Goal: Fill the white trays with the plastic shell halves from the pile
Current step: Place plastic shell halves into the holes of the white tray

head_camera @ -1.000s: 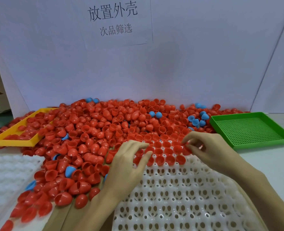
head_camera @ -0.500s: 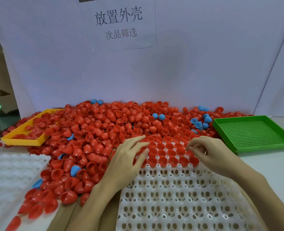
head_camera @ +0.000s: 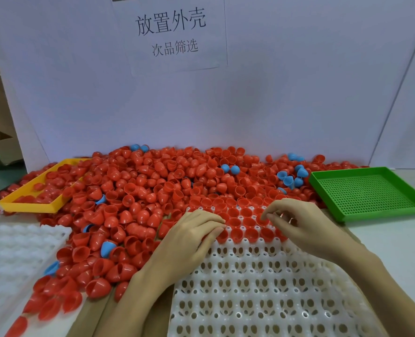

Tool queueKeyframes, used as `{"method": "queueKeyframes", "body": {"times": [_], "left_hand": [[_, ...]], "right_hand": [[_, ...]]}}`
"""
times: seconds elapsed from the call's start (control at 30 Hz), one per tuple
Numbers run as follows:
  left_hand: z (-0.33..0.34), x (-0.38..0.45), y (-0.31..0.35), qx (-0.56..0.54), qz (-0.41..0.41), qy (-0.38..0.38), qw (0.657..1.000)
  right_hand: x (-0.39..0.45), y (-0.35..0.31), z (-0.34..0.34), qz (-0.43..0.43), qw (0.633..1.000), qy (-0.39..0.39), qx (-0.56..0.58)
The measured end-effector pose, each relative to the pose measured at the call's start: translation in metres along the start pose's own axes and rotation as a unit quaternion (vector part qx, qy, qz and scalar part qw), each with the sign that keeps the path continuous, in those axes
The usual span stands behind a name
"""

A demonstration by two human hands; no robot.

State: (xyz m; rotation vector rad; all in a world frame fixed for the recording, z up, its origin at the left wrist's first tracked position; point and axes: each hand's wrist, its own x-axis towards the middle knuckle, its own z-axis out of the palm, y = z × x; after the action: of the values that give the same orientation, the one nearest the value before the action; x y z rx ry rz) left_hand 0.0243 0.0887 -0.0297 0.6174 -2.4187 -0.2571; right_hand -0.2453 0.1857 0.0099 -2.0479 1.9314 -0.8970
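A big pile of red shell halves, with a few blue ones mixed in, covers the table behind a white holed tray. The tray's far rows hold red shells, open side up; its nearer rows are bare. My left hand lies flat at the tray's far left corner, fingertips touching a seated red shell. My right hand hovers over the filled rows with curled fingers, thumb and forefinger pinching a red shell half.
A second white tray lies at the left, with loose shells along its edge. A yellow tray sits at the back left, partly buried. A green perforated tray stands at the right. A white board with a paper sign closes off the back.
My left hand's fingers have drawn together and settled on the shells at the tray's left corner. My right hand has shifted slightly left along the filled rows.
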Motion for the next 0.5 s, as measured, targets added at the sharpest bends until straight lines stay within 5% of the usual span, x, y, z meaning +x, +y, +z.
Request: {"method": "queueKeyframes", "body": {"times": [0.23,0.5], "left_hand": [[0.001,-0.001,0.013,-0.029,0.088,0.055,0.994],[0.003,0.0,0.022,-0.039,0.152,0.084,0.984]], "right_hand": [[-0.002,-0.017,0.008,-0.003,0.987,-0.02,0.16],[-0.003,-0.025,0.007,-0.021,0.979,-0.035,0.2]]}}
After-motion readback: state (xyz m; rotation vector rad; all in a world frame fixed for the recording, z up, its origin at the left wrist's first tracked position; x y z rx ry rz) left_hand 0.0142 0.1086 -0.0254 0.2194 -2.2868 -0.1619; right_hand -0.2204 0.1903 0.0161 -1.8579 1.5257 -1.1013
